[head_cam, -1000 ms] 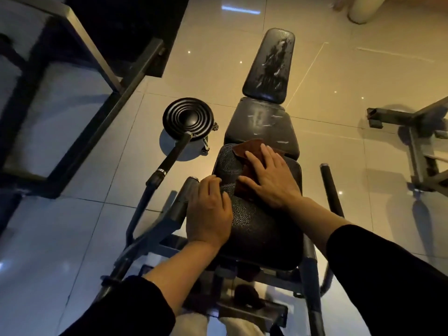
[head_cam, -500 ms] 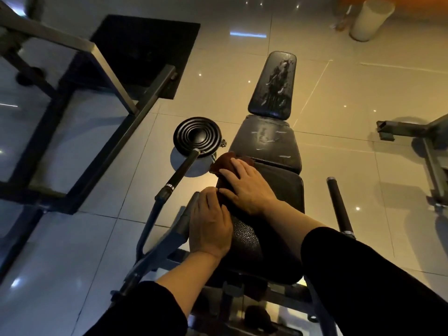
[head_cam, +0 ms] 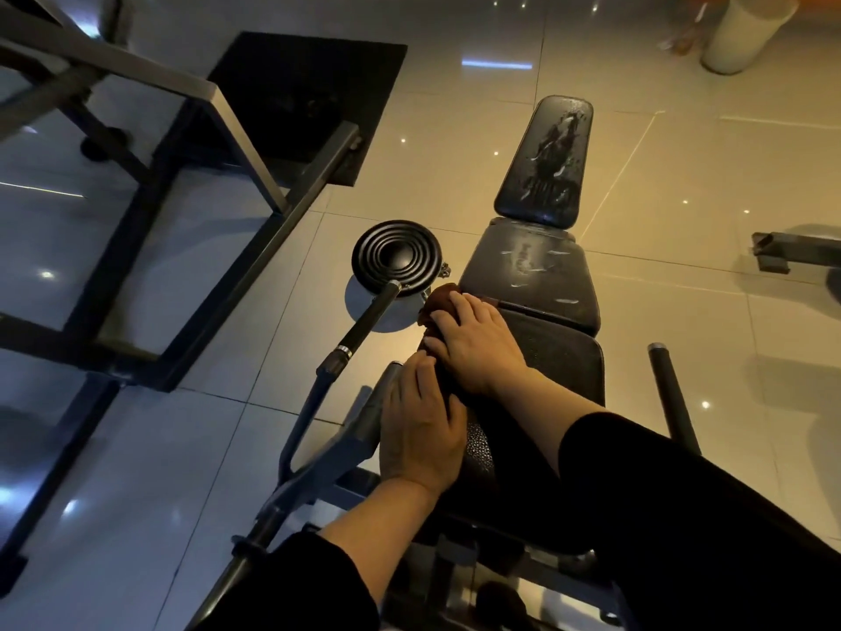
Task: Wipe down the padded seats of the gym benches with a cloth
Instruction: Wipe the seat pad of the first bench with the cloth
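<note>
Cloth, brown, bunched at the padded seat's far-left corner, under the right hand, whose straight fingers press it flat. Left hand, just beside and nearer, rests spread on the seat's left edge. Beyond both hands: scuffed middle pad, worn backrest. Left of them: ribbed disc.

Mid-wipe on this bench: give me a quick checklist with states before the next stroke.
1. Cloth under right hand: ok, fingers flat on it.
2. Cloth on the seat: not ok, it overhangs the far left corner.
3. Left hand bracing the seat's left edge: ok.
4. Middle pad wiped: cannot tell, pale streaks show.
5. Far pad wiped: cannot tell, its surface is scuffed.
6. Weight plate beside the cloth: ok, apart.
</note>
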`<state>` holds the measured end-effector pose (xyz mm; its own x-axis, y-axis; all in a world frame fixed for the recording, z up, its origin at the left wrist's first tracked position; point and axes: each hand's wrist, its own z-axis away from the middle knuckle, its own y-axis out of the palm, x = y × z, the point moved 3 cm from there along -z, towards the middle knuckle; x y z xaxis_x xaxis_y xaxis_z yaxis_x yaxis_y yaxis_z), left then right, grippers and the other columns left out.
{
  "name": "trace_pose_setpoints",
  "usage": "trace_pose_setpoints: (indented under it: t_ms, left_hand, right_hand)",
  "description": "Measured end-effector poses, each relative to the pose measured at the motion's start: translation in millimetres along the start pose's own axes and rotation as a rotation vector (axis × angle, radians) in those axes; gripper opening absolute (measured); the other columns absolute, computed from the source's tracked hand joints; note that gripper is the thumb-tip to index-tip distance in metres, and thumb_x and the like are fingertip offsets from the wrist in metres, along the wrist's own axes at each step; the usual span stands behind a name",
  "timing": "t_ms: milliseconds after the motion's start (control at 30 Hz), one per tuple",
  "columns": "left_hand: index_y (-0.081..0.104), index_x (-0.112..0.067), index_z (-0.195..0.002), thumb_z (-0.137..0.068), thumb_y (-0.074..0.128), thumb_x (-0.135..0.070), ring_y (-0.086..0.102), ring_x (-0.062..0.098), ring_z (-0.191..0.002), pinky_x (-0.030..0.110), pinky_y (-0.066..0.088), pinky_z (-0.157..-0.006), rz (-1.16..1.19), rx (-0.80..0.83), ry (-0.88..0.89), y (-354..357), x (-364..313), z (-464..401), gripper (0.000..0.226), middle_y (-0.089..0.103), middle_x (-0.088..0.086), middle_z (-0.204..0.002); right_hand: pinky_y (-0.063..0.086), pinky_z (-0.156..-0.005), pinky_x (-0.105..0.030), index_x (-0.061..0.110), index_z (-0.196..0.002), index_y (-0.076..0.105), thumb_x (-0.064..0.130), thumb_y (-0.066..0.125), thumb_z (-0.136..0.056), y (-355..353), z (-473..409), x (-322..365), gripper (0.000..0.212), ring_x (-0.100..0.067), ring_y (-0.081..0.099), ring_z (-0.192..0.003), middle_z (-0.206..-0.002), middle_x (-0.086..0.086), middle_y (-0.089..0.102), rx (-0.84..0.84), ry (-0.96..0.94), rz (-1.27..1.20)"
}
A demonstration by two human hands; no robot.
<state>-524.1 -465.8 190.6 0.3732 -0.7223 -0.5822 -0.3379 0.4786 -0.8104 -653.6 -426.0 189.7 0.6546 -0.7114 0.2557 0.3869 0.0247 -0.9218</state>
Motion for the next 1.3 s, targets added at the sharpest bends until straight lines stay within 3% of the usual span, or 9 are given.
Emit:
trace_pose_setpoints:
  t_ms: [100,400,600,800,967,1300]
  left_hand:
    - [0.044,-0.011,-0.132,-0.089,0.061,-0.022,0.057,0.027,-0.111,0.042,0.053,-0.093,0.008,-0.002,-0.015,-0.1,0.6,-1.1,0.047,0.053,0.011,-0.132]
    - [0.044,-0.012,-0.129,-0.088,0.063,-0.022,0.055,0.029,-0.116,0.043,0.049,-0.098,-0.01,-0.057,0.054,1.1,2.1,-1.2,0.046,0.053,0.013,-0.132]
    - [0.042,-0.016,-0.127,-0.091,0.043,-0.037,0.055,0.027,-0.116,0.046,0.05,-0.096,-0.043,-0.065,0.125,0.5,1.1,-2.5,0.042,0.054,0.012,-0.131]
    - [0.045,-0.016,-0.119,-0.091,0.045,-0.039,0.059,0.028,-0.105,0.041,0.051,-0.091,-0.036,-0.097,0.26,-1.9,-1.3,1.0,0.036,0.06,0.014,-0.117]
    - [0.051,-0.012,-0.111,-0.092,0.048,-0.029,0.06,0.028,-0.092,0.042,0.053,-0.08,-0.047,-0.151,0.4,-3.9,-6.4,6.7,0.026,0.062,0.014,-0.104]
    - [0.062,-0.008,-0.102,-0.092,0.045,-0.025,0.062,0.024,-0.083,0.044,0.056,-0.076,-0.02,-0.116,0.333,-3.0,-7.4,5.5,0.027,0.065,0.01,-0.094]
  right_hand:
    - [0.019,-0.116,-0.043,0.023,-0.134,0.046,0.047,0.029,-0.101,-3.2,-5.0,3.0,0.044,-0.028,0.025,-0.14,-0.151,-0.008,0.032,-0.04,-0.01,0.019]
    - [0.016,-0.118,-0.041,0.023,-0.14,0.042,0.043,0.032,-0.103,0.4,9.8,-1.9,0.043,-0.026,0.02,-0.144,-0.153,-0.007,0.029,-0.078,-0.023,-0.047]
    - [0.024,-0.115,-0.041,0.023,-0.135,0.045,0.042,0.034,-0.102,-2.8,-3.7,-2.9,0.04,-0.026,0.03,-0.138,-0.148,-0.007,0.036,-0.083,-0.025,-0.01]
    - [0.014,-0.12,-0.04,0.027,-0.149,0.03,0.042,0.028,-0.104,-1.8,21.0,-26.3,0.047,-0.025,0.018,-0.146,-0.158,-0.006,0.023,-0.057,0.032,-0.094]
    - [0.018,-0.118,-0.039,0.024,-0.15,0.031,0.042,0.03,-0.103,0.8,46.9,-65.0,0.05,-0.029,0.022,-0.144,-0.157,-0.012,0.026,-0.086,0.1,-0.041]
    - [0.019,-0.118,-0.043,0.019,-0.15,0.027,0.047,0.026,-0.102,1.2,43.6,-54.0,0.055,-0.032,0.022,-0.143,-0.156,-0.015,0.025,-0.071,0.119,0.046]
